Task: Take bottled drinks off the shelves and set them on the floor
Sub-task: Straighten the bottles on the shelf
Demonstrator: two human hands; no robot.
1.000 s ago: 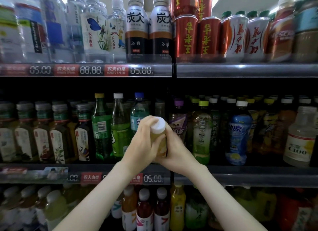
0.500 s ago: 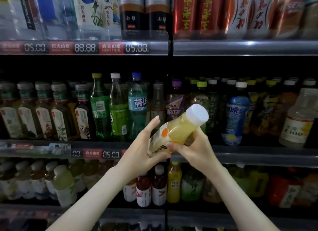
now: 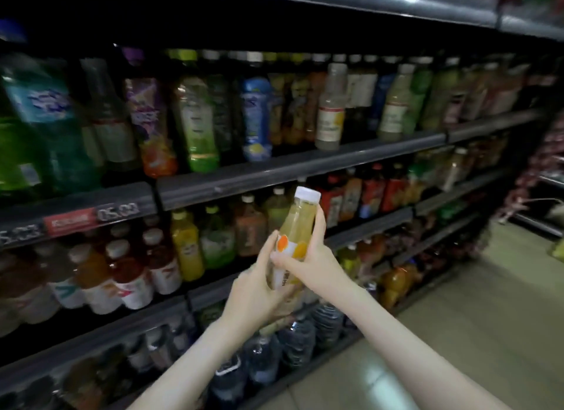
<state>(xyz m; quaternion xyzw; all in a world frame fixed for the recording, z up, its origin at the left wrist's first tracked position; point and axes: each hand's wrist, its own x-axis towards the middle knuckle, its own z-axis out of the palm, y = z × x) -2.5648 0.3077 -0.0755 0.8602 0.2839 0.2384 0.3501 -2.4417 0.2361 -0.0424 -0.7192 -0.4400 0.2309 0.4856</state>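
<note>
Head view, slightly blurred. A bottle (image 3: 295, 223) of pale yellow drink was held in the air by both hands, in front of the shelves (image 3: 299, 165) and clear of them, roughly level with the second and third tiers in view. It stood nearly upright, its white cap (image 3: 307, 193) leaning a little to the right, and its white label (image 3: 290, 247) carried orange discs. The left hand (image 3: 254, 290) cupped the lower body from the left, its fingers curled round the bottle's base and their tips lying along the label's edge. The right hand (image 3: 314, 264) gripped the middle from the right: the thumb lay across the front of the label, and the fingers wrapped round the far side up to the shoulder. The shelves were filled with rows of bottled drinks; a red and black price strip (image 3: 73, 221) ran along one shelf edge at the left, and large water bottles (image 3: 294, 339) stood on the lowest tier beneath the hands. The pale tiled floor (image 3: 473, 333) lay to the right, below the bottle and well apart from it.
</note>
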